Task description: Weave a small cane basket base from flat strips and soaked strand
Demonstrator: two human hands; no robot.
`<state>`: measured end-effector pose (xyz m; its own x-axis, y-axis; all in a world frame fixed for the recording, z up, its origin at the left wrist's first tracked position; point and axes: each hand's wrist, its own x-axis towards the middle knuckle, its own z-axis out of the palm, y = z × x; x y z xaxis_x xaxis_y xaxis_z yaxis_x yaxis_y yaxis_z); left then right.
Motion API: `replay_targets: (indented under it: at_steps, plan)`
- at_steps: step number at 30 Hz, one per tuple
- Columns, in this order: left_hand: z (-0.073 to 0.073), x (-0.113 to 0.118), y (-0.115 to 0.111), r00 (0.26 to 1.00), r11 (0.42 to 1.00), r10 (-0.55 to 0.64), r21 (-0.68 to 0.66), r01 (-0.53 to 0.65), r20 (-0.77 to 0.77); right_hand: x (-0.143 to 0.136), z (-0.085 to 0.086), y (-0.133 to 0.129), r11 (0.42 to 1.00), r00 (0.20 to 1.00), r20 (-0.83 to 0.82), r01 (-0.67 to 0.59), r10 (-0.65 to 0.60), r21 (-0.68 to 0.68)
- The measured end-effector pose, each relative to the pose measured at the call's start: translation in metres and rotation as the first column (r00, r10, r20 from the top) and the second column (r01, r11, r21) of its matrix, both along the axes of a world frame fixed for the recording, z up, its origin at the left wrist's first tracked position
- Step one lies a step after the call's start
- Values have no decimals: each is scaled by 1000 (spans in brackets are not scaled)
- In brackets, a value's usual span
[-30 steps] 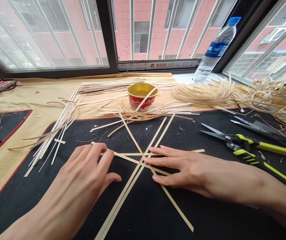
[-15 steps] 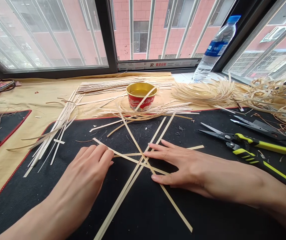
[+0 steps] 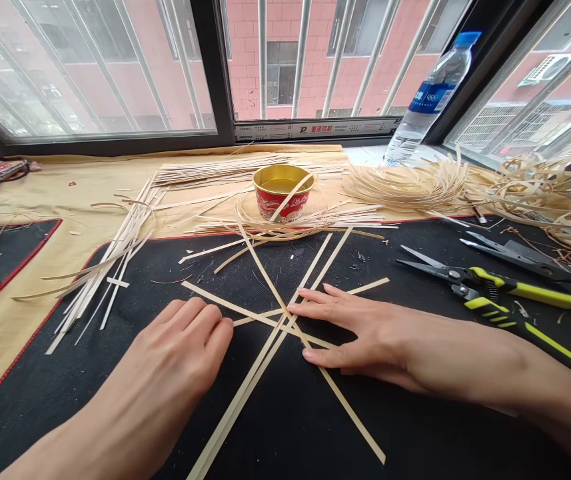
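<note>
Several flat, pale bamboo strips (image 3: 352, 411) lie crossed in a star on a black mat (image 3: 305, 427). My left hand (image 3: 182, 353) is closed at the left end of one bamboo strip (image 3: 258, 318), left of the crossing; its fingertips are hidden below the knuckles. That strip passes under my right hand and shows again beyond it, angled up to the right. Fingers spread, my right hand (image 3: 380, 333) lies flat with its fingertips on the crossing, pressing against the strips there. Another strip (image 3: 210, 295) slants past just above my left hand.
Behind the mat stands a red and gold bowl (image 3: 284, 193) with a strip leaning in it. Loose strips (image 3: 125, 247) lie left, coiled strips (image 3: 410, 187) back right. Yellow-handled pliers (image 3: 490, 287) and scissors (image 3: 515, 253) lie right; a water bottle (image 3: 430, 100) leans by the window.
My left hand has moved slightly down and right, and the strip at it has turned, its left end lower and its right end higher. My right hand stays in place.
</note>
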<state>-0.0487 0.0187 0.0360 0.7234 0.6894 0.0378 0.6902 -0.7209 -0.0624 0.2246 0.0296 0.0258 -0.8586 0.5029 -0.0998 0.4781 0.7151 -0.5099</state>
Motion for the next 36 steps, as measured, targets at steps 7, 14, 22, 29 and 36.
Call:
replay_targets:
  at_steps: [7,14,22,29,36]
  plan:
    - [-1,-6,-1,999,998,-20,-56,22,40,-1,1,0,1000,999,26,19,-19,-10]
    - [-5,-7,1,998,995,35,-91,-30,45,1,1,-1,1000,1000,29,-4,4,28]
    - [-4,-2,4,999,998,-4,-69,6,34,0,3,-2,1000,998,56,13,-14,18]
    - [-7,-3,2,984,991,-131,38,127,119,-1,1,-3,999,999,19,28,-29,40]
    - [-16,-1,1,938,956,-290,6,295,191,0,2,-3,997,999,32,-5,3,72]
